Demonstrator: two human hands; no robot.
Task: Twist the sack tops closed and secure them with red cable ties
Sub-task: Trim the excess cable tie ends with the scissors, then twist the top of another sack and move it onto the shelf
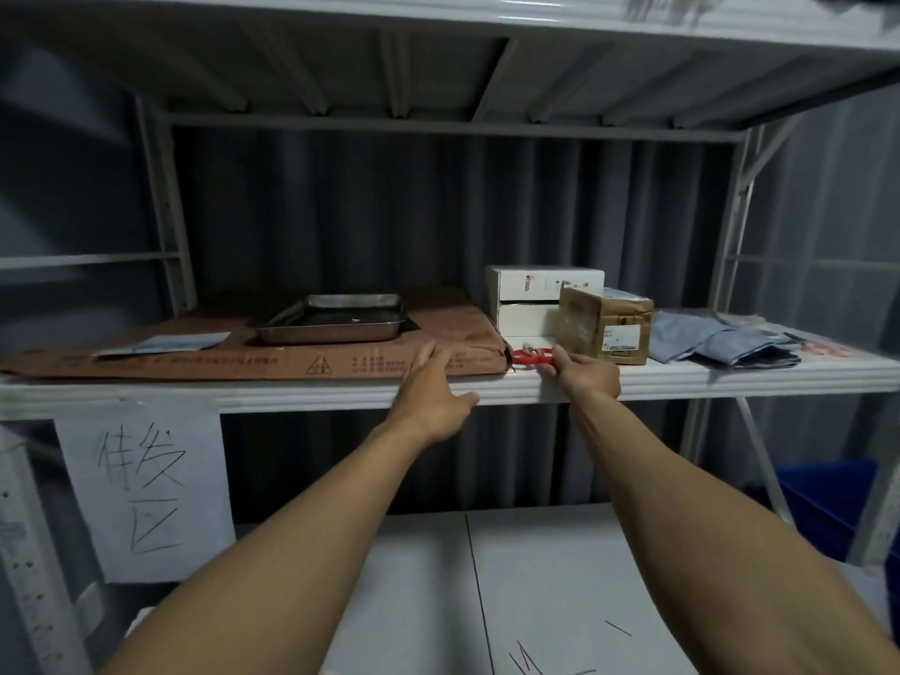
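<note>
Across the white metal shelf (302, 394), backed by a grey corrugated wall (316, 211), a flattened cardboard sheet (243, 358) fills the 9 o'clock side and carries a steel tray (331, 321). White boxes (531, 294) and a brown parcel (606, 328) stand toward 2 o'clock, with folded grey bags (721, 341) at 3 o'clock. A paper sign (146, 479) with handwritten characters hangs at 8 o'clock, and a blue bin (828, 499) sits at 4 o'clock, partly behind a shelf leg (762, 455). The upper shelf (487, 65) is blurred at its 1 o'clock corner, and the box labels are too small to read. Your left hand (433, 387) lies flat with straight fingers on the cardboard's front edge, holding nothing. Your right hand (587, 375) curls its fingers round the red cable ties (531, 358), which lie on the shelf at 9 o'clock of that hand, between the cardboard's corner and the parcel, their right end hidden under your fingers.
</note>
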